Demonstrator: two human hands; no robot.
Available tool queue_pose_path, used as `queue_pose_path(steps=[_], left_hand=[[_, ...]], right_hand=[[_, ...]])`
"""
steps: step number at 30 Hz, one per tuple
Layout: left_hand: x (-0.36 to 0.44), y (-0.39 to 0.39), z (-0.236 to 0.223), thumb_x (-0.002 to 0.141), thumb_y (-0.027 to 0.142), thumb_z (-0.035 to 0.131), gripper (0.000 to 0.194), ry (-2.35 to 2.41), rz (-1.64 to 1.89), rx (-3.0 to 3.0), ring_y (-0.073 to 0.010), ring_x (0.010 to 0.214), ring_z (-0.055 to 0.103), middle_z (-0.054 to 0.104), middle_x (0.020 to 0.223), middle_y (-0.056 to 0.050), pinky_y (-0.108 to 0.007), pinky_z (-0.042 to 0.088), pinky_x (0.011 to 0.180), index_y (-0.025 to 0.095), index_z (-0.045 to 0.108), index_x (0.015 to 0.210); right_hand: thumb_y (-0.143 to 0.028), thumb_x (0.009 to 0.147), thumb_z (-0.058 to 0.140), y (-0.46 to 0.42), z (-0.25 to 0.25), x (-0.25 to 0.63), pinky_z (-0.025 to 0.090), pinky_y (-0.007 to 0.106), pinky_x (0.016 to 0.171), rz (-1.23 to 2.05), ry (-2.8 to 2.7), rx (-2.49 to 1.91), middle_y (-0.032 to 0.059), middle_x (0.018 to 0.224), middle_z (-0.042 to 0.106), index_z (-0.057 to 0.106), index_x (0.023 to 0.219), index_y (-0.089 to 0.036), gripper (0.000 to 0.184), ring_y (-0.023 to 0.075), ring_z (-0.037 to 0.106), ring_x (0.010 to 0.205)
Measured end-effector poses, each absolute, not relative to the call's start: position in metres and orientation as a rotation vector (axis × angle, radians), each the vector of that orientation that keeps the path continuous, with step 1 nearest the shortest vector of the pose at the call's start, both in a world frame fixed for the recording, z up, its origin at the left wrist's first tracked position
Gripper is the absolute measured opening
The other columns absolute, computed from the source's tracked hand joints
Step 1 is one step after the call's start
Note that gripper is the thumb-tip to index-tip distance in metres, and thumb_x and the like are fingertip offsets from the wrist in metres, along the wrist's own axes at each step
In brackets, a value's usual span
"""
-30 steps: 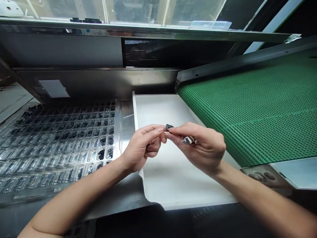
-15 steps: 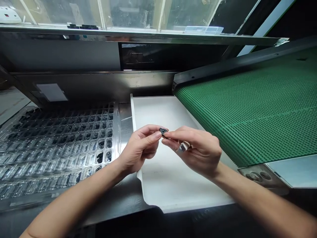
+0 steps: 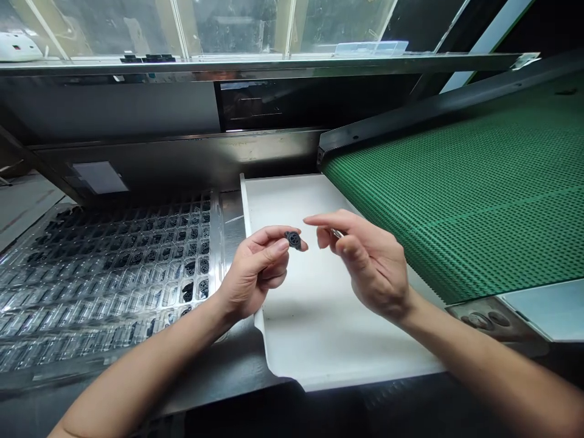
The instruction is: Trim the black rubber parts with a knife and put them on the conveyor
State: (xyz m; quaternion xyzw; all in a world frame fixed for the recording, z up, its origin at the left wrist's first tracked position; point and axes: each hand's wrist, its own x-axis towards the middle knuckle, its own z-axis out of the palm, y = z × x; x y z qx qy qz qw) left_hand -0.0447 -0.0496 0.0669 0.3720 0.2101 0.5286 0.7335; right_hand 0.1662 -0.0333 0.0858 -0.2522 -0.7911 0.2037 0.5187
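Note:
Between thumb and fingertips, my left hand (image 3: pixel 258 267) pinches a small black plastic part (image 3: pixel 294 239) with a round, spoked face. My right hand (image 3: pixel 371 261) is just to its right, apart from the part. Its index finger is stretched out and its thumb stands away, while the other fingers curl around a slim metal tool (image 3: pixel 336 233). Only a short shiny bit of that tool shows, so its kind cannot be made out. Both hands are above a white tray (image 3: pixel 314 359).
Clear plastic blister trays (image 3: pixel 137 274) at left hold several black parts. A green conveyor belt (image 3: pixel 456 194) slopes along the right. Behind runs a metal shelf edge (image 3: pixel 255 66) carrying a clear plastic lid (image 3: pixel 371 48). A metal panel (image 3: pixel 479 322) is at the belt's near end.
My right hand has let go of the black part and drawn back to the right, its index finger straightened. The part stays in my left hand, its face turned more toward me.

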Motion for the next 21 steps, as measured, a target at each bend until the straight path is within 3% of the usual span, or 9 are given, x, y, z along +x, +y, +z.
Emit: queue_pose_path(steps=[3,8,12,15,21], left_hand=[[-0.045,-0.0496,0.0664,0.096,0.029,0.085,0.022,0.462,1.161,0.814,0.0004,0.053,0.024,0.07,0.098,-0.003,-0.014,0.017,0.046,0.022,0.084,0.117],[-0.0441,-0.0507,0.0671,0.097,0.031,0.086,0.018,0.471,1.191,0.813,-0.0004,0.054,0.023,0.07,0.098,-0.003,-0.014,0.016,0.044,0.024,0.085,0.114],[-0.0432,-0.0509,0.0669,0.094,0.034,0.089,0.021,0.48,1.216,0.807,-0.0041,0.053,0.02,0.048,0.069,0.006,-0.014,0.016,0.043,0.025,0.085,0.113],[-0.0432,-0.0508,0.0661,0.092,0.034,0.091,0.024,0.488,1.21,0.794,-0.0055,0.054,0.017,0.032,0.062,0.009,-0.014,0.016,0.043,0.024,0.085,0.114],[-0.0431,-0.0516,0.0664,0.089,0.034,0.093,0.027,0.54,1.252,0.773,-0.0056,0.054,0.017,0.033,0.063,0.009,-0.016,0.017,0.045,0.022,0.083,0.111]], right_hand=[[-0.041,0.123,0.05,-0.0319,0.0846,0.1669,0.05,0.03,0.075,0.509,-1.89,-0.689,0.0026,0.096,0.069,0.075,0.142,-0.025,0.036,0.016,0.065,0.087],[-0.026,0.116,0.064,-0.0321,0.0853,0.1642,0.054,0.025,0.069,0.382,-1.942,-0.687,-0.0007,0.094,0.078,0.077,0.14,-0.025,0.027,0.0117,0.066,0.073],[-0.019,0.111,0.071,-0.0314,0.087,0.1635,0.063,0.024,0.086,0.335,-1.963,-0.652,0.003,0.116,0.083,0.079,0.138,-0.025,0.028,0.0142,0.078,0.09],[-0.017,0.108,0.074,-0.0306,0.0871,0.1635,0.065,0.026,0.092,0.304,-1.986,-0.657,0.0048,0.12,0.083,0.078,0.14,-0.024,0.033,0.0172,0.081,0.098],[-0.016,0.106,0.077,-0.0292,0.0843,0.1641,0.069,0.029,0.091,0.229,-2.033,-0.637,0.0046,0.107,0.084,0.075,0.146,-0.024,0.041,0.0196,0.082,0.095]])
